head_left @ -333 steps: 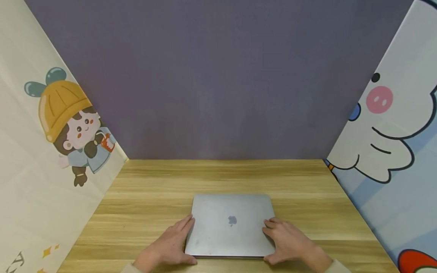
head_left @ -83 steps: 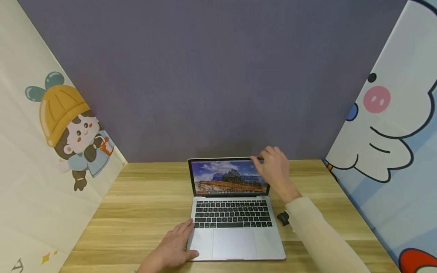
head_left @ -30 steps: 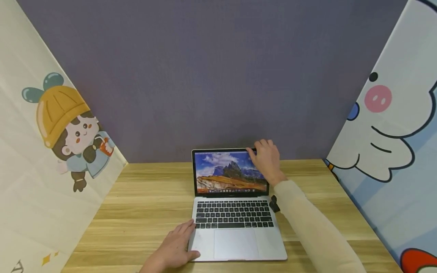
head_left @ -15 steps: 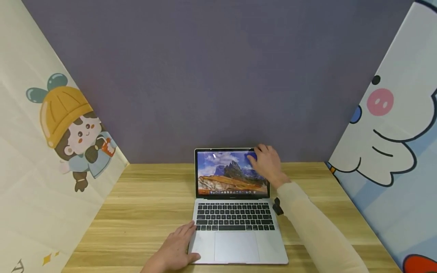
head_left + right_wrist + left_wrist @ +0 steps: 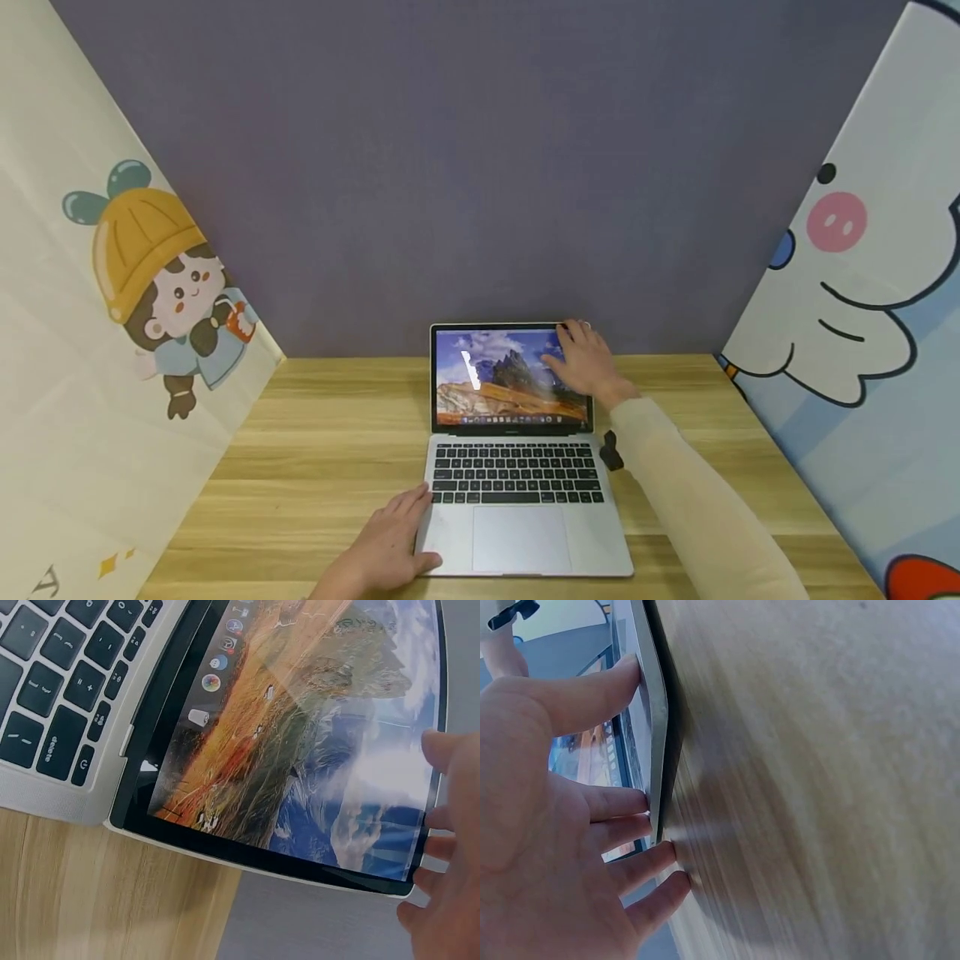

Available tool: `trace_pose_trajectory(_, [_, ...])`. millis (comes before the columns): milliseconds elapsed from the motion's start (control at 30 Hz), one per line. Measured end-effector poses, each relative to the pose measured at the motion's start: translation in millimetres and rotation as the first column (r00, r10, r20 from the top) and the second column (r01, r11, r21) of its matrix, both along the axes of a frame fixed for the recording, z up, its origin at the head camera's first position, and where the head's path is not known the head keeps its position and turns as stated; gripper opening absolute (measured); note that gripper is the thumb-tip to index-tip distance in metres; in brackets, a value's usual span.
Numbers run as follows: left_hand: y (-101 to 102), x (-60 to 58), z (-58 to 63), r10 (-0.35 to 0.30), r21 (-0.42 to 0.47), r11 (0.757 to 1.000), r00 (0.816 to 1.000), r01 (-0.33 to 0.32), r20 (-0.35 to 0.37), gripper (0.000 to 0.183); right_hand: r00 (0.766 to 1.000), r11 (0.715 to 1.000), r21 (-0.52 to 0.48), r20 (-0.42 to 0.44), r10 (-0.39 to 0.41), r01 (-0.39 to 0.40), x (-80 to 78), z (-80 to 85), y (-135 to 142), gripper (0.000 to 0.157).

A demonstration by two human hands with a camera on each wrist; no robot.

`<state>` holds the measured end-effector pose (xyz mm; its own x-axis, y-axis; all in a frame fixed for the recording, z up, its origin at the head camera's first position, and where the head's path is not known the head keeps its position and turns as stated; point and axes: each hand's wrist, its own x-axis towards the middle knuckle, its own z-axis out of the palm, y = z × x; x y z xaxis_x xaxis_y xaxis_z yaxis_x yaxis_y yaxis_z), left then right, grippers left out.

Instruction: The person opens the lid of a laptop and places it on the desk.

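Note:
A silver laptop [image 5: 521, 542] stands unfolded on the wooden table, its lit screen [image 5: 487, 396] showing a mountain picture and a row of icons. My right hand [image 5: 588, 358] is at the screen's top right corner. In the right wrist view its thumb overlaps the display's front, and the fingertips [image 5: 439, 847] meet the lid's top edge. At the base's front left, my left hand [image 5: 390, 537] rests with the thumb on the palm rest. The left wrist view shows straight fingers [image 5: 615, 802] along the base's side, the lower ones reaching the table.
A small black object [image 5: 611, 452] is partly hidden by the right sleeve [image 5: 690, 483], beside the laptop's right edge. A dark grey panel [image 5: 480, 167] rises behind the table [image 5: 330, 425]. Printed cartoon sheets [image 5: 82, 333] flank both sides.
The laptop was closed at first; its lid has since been raised and leaned back. My right hand's grip on the lid's edge has loosened. A white streak has appeared on the screen.

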<state>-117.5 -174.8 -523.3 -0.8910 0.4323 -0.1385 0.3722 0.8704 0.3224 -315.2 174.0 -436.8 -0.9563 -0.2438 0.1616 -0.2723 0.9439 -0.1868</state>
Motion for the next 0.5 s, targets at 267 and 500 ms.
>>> trace_pose_trajectory(267, [-1, 0.0, 3.3, 0.006, -0.003, 1.000, 1.000, -0.006, -0.006, 0.088, 0.994, 0.997, 0.034, -0.092, 0.066, -0.063, 9.7, 0.4, 8, 0.065])
trace_pose_trajectory(500, [-2, -2.3, 11.3, 0.035, 0.003, 0.999, 0.999, -0.035, -0.008, 0.088, 0.988, 0.996, -0.012, -0.126, 0.087, -0.089, 27.2, 1.4, 17, 0.065])
